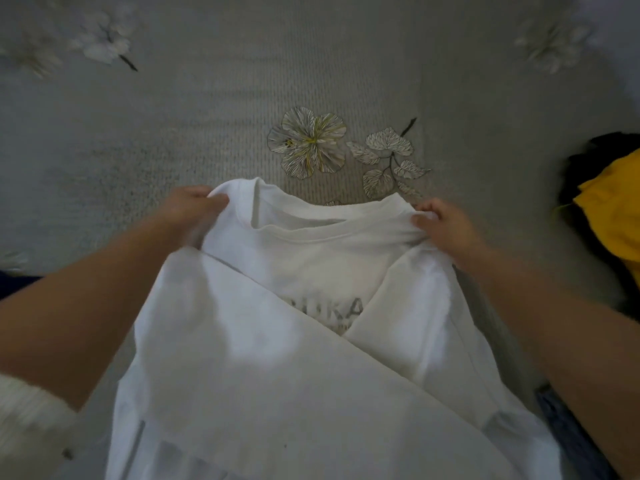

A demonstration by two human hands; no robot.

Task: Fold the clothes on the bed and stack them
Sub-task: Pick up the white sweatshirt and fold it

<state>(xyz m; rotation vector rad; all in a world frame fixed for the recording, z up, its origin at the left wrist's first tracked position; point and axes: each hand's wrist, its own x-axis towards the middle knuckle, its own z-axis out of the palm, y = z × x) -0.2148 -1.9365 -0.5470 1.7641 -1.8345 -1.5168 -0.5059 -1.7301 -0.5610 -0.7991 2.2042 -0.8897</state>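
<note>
Ribbed grey bedspread [207, 109] with floral embroidery lies under a soft white T-shirt [277, 341], shoulders pinched by left hand [188, 211] and right hand [446, 225], chest print partly hidden.

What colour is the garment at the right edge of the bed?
Yellow garment, seen in the head view.

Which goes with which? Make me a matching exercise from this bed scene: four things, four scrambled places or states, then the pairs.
Things:
1. left hand
2. right hand
3. yellow garment
4. white T-shirt

Places or states:
A. lies at the right edge of the bed
B. grips the shirt's right shoulder
C. held up by both shoulders, sleeves folded in
D. grips the shirt's left shoulder

Pairs: 1-D, 2-B, 3-A, 4-C
</note>
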